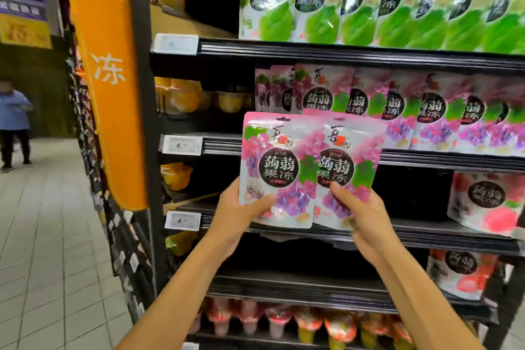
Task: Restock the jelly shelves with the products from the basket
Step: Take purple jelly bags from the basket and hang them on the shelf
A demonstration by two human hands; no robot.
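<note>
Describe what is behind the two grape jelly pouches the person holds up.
Behind the left-hand pouch and right-hand pouch run black shelf edges, with matching grape pouches shelved above. Whatever sits directly behind them is covered.

This is a supermarket aisle: black shelves (341,51) carry rows of matching jelly pouches (321,94) facing outward, price tags (181,145) clip to the shelf edges, an orange banner (108,79) hangs at the end, and a person (14,122) stands farther along the tiled floor (42,236).
</note>
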